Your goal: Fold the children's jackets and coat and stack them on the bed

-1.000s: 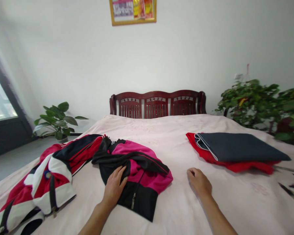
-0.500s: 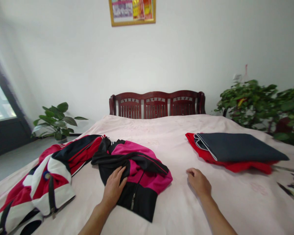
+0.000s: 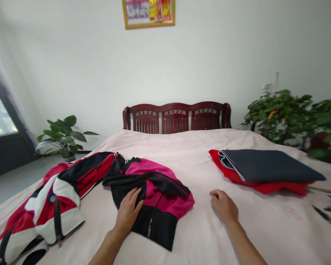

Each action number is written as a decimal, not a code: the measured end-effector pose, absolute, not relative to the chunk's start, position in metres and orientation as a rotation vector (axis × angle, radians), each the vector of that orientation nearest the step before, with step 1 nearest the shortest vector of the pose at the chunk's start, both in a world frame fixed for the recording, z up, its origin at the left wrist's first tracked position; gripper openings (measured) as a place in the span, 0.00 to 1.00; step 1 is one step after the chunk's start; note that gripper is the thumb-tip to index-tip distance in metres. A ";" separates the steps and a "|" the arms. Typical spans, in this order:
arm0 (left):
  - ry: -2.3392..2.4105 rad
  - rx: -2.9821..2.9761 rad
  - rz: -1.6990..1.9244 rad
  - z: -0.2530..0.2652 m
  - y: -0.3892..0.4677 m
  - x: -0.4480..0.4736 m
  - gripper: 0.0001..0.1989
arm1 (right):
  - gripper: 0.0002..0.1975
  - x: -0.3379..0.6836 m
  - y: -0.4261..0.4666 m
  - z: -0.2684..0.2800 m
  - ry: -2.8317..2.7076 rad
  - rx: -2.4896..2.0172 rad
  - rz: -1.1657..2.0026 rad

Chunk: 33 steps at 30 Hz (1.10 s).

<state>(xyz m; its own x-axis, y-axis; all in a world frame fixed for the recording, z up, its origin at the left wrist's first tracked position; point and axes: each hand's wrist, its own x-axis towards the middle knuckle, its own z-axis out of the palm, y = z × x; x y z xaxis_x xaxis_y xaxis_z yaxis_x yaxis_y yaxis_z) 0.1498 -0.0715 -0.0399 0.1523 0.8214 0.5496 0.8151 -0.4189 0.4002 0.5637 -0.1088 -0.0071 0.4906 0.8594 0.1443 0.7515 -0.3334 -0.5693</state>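
My left hand (image 3: 129,209) lies flat on a black and pink zip-up jacket (image 3: 165,200), fingers stretched over its dark fabric. The jacket is loosely bunched, one sleeve across its front and its zipper pull toward me. My right hand (image 3: 224,207) rests on the pale pink bedsheet (image 3: 198,228) to the right of the jacket, apart from it. Its fingers are curled in, with nothing visible in them. Nearest to that hand, on the right, is a folded dark navy garment (image 3: 270,165) with white piping, lying on a red cloth (image 3: 267,187).
A red, white and navy jacket (image 3: 57,195) with black straps sprawls at the left. Thin dark objects (image 3: 327,215) lie at the right edge, too blurred to name. Beyond the bed stand a wooden headboard (image 3: 175,117) and potted plants (image 3: 63,136) on both sides.
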 end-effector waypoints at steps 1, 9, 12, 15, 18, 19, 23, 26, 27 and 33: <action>1.689 2.378 1.141 -0.040 -0.072 0.150 0.22 | 0.15 0.564 -0.109 -0.007 -1.321 -2.161 0.246; 1.684 2.383 1.182 -0.042 -0.070 0.150 0.21 | 0.15 0.565 -0.108 -0.010 -1.318 -2.156 0.252; 1.676 2.389 1.182 -0.042 -0.070 0.149 0.21 | 0.15 0.565 -0.108 -0.010 -1.319 -2.148 0.236; 1.674 2.389 1.171 -0.042 -0.070 0.149 0.21 | 0.14 0.566 -0.107 -0.012 -1.319 -2.135 0.222; 1.676 2.381 1.167 -0.041 -0.070 0.149 0.21 | 0.15 0.569 -0.105 -0.015 -1.322 -2.098 0.173; 1.677 2.376 1.168 -0.040 -0.071 0.150 0.21 | 0.16 0.570 -0.104 -0.017 -1.320 -2.079 0.144; 1.676 2.367 1.161 -0.039 -0.072 0.150 0.21 | 0.22 0.574 -0.101 -0.025 -1.291 -1.984 0.073; 1.673 2.365 1.155 -0.039 -0.072 0.150 0.21 | 0.23 0.575 -0.100 -0.029 -1.282 -1.952 0.072; 1.673 2.366 1.154 -0.039 -0.072 0.150 0.21 | 0.23 0.575 -0.100 -0.029 -1.279 -1.951 0.074; 1.694 2.359 1.157 -0.038 -0.073 0.151 0.21 | 0.19 0.573 -0.101 -0.026 -1.252 -2.004 0.076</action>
<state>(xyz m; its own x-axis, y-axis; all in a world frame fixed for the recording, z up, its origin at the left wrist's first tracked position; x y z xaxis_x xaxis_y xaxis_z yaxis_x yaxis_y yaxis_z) 0.1509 -0.0725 -0.0382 0.1391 0.8236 0.5499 0.8119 -0.4128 0.4129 0.5731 -0.1008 -0.0260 0.5181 0.7912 0.3249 0.7462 -0.2325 -0.6237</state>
